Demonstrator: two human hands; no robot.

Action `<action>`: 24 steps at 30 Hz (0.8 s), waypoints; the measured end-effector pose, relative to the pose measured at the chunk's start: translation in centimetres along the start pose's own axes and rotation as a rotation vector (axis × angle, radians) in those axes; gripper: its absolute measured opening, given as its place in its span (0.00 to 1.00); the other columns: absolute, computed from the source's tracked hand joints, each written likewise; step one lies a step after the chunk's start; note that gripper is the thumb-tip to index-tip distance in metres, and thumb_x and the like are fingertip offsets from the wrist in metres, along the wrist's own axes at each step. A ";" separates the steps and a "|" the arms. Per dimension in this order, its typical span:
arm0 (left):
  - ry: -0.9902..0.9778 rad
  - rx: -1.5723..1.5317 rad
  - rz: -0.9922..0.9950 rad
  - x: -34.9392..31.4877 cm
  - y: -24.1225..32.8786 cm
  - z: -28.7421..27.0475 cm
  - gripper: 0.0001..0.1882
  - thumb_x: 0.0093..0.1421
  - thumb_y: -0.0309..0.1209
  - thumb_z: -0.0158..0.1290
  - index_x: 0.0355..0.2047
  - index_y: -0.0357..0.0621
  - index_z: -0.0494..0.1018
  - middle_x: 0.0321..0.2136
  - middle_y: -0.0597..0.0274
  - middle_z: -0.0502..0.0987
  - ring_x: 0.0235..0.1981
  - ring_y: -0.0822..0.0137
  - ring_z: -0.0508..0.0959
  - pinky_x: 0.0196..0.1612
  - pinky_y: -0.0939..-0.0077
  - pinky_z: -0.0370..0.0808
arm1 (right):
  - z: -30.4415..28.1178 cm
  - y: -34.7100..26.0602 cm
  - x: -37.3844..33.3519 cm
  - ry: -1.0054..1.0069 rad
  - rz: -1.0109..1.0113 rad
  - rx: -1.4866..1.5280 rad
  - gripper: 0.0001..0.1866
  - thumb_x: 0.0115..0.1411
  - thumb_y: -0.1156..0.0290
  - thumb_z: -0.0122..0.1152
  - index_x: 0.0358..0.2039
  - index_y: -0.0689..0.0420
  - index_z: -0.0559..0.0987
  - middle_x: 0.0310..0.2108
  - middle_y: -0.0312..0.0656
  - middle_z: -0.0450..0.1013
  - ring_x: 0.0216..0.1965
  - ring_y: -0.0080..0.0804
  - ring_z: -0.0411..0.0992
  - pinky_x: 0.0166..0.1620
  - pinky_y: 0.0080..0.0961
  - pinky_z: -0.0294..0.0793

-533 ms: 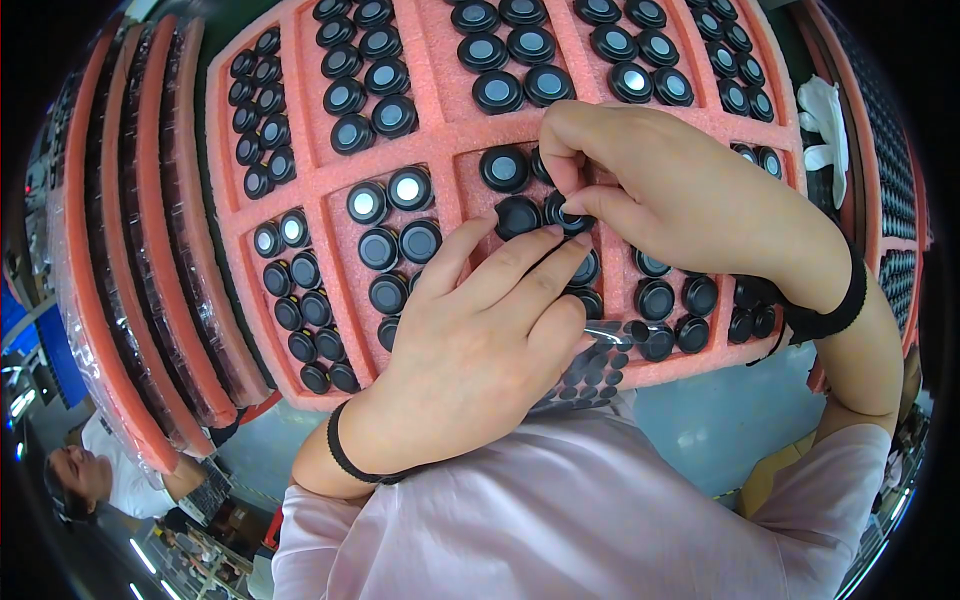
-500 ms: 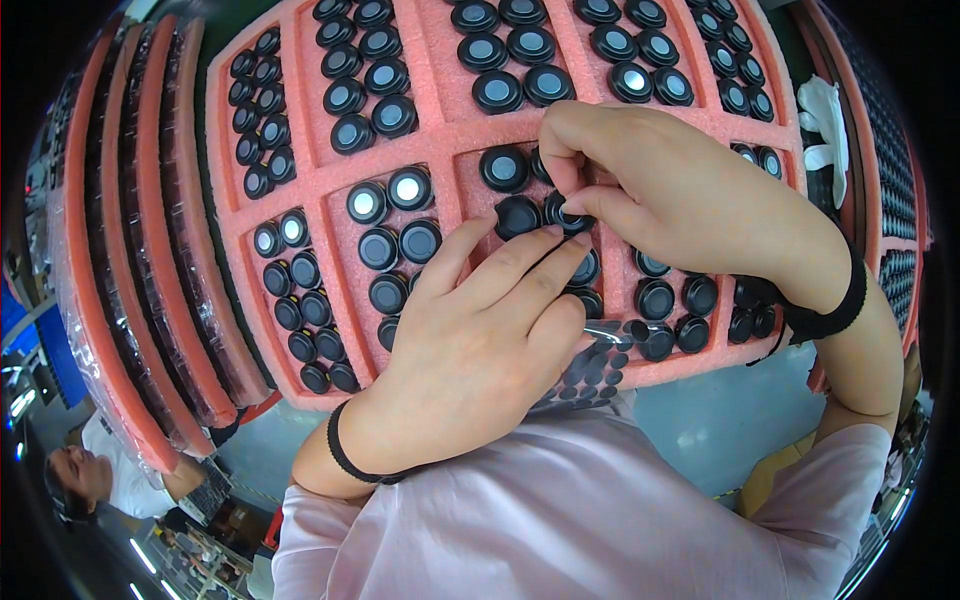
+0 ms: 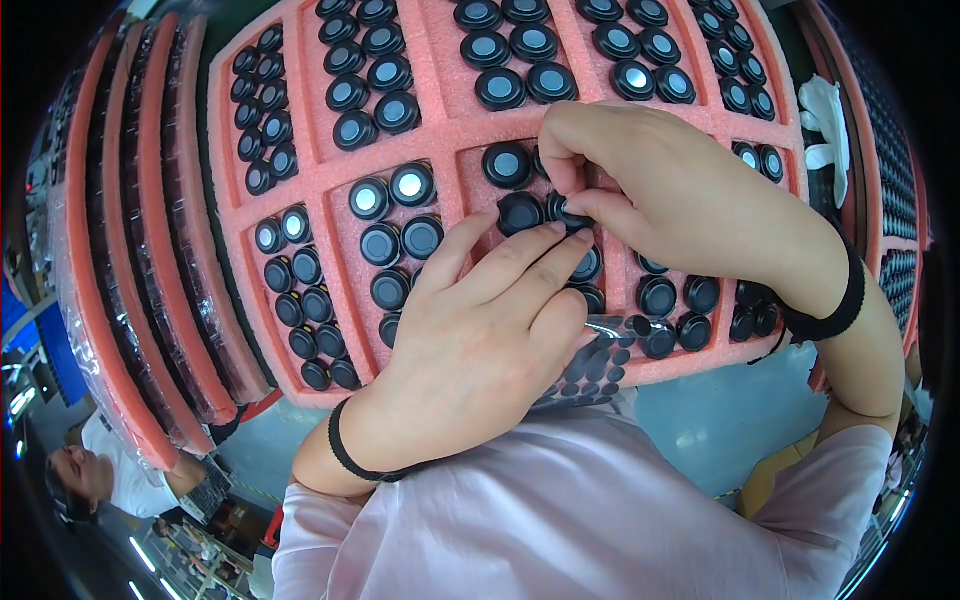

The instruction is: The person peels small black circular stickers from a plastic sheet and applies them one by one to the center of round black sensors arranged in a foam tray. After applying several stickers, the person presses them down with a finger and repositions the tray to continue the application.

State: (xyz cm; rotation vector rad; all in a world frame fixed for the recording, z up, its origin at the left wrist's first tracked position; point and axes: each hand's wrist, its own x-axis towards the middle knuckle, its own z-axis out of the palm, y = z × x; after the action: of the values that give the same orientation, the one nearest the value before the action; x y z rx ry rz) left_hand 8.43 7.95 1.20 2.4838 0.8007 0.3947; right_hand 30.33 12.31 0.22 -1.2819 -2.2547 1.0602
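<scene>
A pink foam tray (image 3: 440, 150) holds rows of round black parts in its compartments. Some carry a grey or silvery disc on top, like the round part (image 3: 507, 165) in the middle compartment; others are black on top, like its neighbour (image 3: 520, 213). My left hand (image 3: 485, 330) lies over this compartment, fingertips resting at the black-topped parts. Under its thumb it keeps a clear sheet of round black stickers (image 3: 595, 370). My right hand (image 3: 630, 180) is closed in a pinch, its thumb tip against the part beside the left fingertips; whatever it pinches is hidden.
Pink foam trays wrapped in clear plastic (image 3: 140, 230) stand on edge at the left. A white glove (image 3: 823, 125) lies beyond the tray's right edge, near more trays of parts (image 3: 898, 200). Another person (image 3: 125, 470) is at the lower left.
Almost nothing differs. The view has shifted very slightly, and both hands keep the same place and pose over the middle compartment.
</scene>
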 end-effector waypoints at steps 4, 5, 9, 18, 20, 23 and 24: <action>0.006 0.005 0.004 0.0 0.0 0.1 0.14 0.48 0.30 0.67 0.33 0.44 0.75 0.53 0.57 0.80 0.57 0.56 0.77 0.63 0.47 0.67 | 0.2 0.0 -0.1 0.032 -0.002 -0.017 0.11 0.54 0.83 0.63 0.35 0.59 0.70 0.30 0.44 0.71 0.34 0.45 0.73 0.39 0.37 0.72; 0.007 0.005 0.004 0.0 0.0 0.1 0.14 0.48 0.30 0.67 0.33 0.44 0.75 0.53 0.57 0.80 0.57 0.56 0.77 0.63 0.47 0.67 | 0.3 -0.1 -0.1 0.032 -0.002 -0.018 0.11 0.54 0.83 0.63 0.35 0.59 0.70 0.30 0.44 0.71 0.34 0.45 0.73 0.39 0.37 0.72; 0.020 0.004 0.012 0.0 0.0 0.1 0.14 0.48 0.30 0.67 0.33 0.44 0.75 0.53 0.57 0.80 0.57 0.55 0.77 0.62 0.47 0.67 | 0.4 -0.7 -0.2 0.121 -0.051 -0.156 0.12 0.54 0.84 0.63 0.35 0.59 0.70 0.31 0.44 0.71 0.34 0.44 0.72 0.39 0.37 0.73; 0.076 0.003 0.028 -0.4 0.0 -0.3 0.14 0.48 0.30 0.66 0.34 0.44 0.76 0.51 0.55 0.80 0.54 0.54 0.78 0.59 0.49 0.69 | -1.9 -3.1 -5.0 0.115 0.074 -0.003 0.14 0.51 0.85 0.63 0.39 0.61 0.74 0.36 0.43 0.72 0.36 0.42 0.72 0.40 0.35 0.73; 0.067 0.047 0.033 -0.2 0.0 -0.3 0.14 0.48 0.30 0.66 0.35 0.44 0.76 0.51 0.55 0.79 0.53 0.54 0.77 0.58 0.50 0.69 | -1.6 -2.7 -5.9 0.108 0.032 -0.111 0.15 0.50 0.85 0.63 0.40 0.61 0.76 0.38 0.43 0.73 0.38 0.42 0.73 0.42 0.35 0.73; 0.050 0.119 0.009 -0.2 0.4 -0.6 0.14 0.48 0.29 0.66 0.35 0.43 0.76 0.54 0.54 0.78 0.55 0.54 0.77 0.59 0.50 0.68 | -0.9 -2.4 -6.5 0.143 -0.059 -0.297 0.16 0.50 0.84 0.63 0.42 0.62 0.79 0.39 0.43 0.73 0.40 0.41 0.73 0.43 0.36 0.73; 0.041 0.154 -0.004 -0.2 0.5 -0.7 0.14 0.49 0.29 0.65 0.35 0.43 0.75 0.55 0.54 0.78 0.56 0.55 0.76 0.59 0.50 0.68 | -0.6 -2.4 -6.7 0.158 -0.104 -0.388 0.17 0.50 0.83 0.62 0.43 0.62 0.80 0.40 0.43 0.73 0.40 0.41 0.73 0.44 0.36 0.73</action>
State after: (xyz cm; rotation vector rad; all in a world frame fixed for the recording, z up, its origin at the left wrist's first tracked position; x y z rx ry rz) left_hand 8.23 7.70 2.02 2.6236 0.8830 0.3965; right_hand 32.88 6.24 2.89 -1.3186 -2.4477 0.4783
